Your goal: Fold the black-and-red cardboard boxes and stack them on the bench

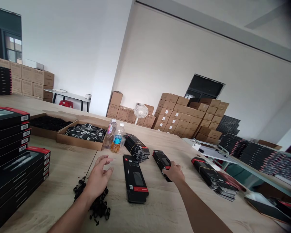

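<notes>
My left hand (99,174) hangs open, fingers spread, just above a loose heap of small black plastic pieces (94,202) on the pale wooden table (55,197). My right hand (174,172) grips the near end of a black-and-red product box (160,161). Between my hands lies a similar black box (135,178) with a red band and a small window. Behind it sits a bundle of black packaging sleeves (136,148). Another banded bundle (214,178) lies to the right of my right hand.
Tall stacks of black boxes (12,174) stand at the left table edge. Two plastic bottles (113,136) and cardboard trays of black items (84,134) stand behind. Brown cartons (186,116) and a white fan (140,111) stand beyond the table.
</notes>
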Available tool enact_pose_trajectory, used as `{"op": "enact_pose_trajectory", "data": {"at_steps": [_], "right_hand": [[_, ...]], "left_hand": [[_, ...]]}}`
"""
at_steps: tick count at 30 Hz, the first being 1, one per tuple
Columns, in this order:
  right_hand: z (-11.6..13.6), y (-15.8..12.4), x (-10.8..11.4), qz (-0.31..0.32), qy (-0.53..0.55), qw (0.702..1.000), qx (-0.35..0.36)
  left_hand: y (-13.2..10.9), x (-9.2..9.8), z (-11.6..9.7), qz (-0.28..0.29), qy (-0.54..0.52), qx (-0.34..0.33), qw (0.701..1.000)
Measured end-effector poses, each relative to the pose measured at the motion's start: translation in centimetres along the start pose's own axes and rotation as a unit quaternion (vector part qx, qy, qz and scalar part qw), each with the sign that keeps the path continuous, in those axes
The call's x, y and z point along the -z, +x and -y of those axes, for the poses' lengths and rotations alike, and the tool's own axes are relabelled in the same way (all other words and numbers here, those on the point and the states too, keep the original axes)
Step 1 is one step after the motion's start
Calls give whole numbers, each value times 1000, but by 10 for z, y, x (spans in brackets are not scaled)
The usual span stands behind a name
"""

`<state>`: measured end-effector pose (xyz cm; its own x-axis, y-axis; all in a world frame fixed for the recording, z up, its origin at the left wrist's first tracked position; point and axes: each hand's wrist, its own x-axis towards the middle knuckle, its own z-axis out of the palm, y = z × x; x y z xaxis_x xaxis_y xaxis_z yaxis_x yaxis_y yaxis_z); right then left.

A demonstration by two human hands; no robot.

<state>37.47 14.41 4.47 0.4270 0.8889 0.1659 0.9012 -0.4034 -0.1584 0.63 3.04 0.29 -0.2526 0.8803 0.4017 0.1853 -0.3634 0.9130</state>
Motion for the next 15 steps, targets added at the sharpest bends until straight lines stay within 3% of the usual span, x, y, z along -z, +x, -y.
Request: {"op": "enact_pose_trajectory", "data": {"at_steps": [3,5,10,15], "right_hand": [[12,-11,5,-48,-17,999,10],[25,-28,4,-52,11,997,55],[53,-74,-21,119,134,972,150],[49,-85,-42,173,251,941,147]], "left_hand": [[-1,0,-2,-5,-8,-3,1000],[-1,-1,-4,-2,-14,-5,1000],[-3,-2,-4,-4,-9,-11,1000],[-2,-1,-3,2,-9,-13,1000]]}}
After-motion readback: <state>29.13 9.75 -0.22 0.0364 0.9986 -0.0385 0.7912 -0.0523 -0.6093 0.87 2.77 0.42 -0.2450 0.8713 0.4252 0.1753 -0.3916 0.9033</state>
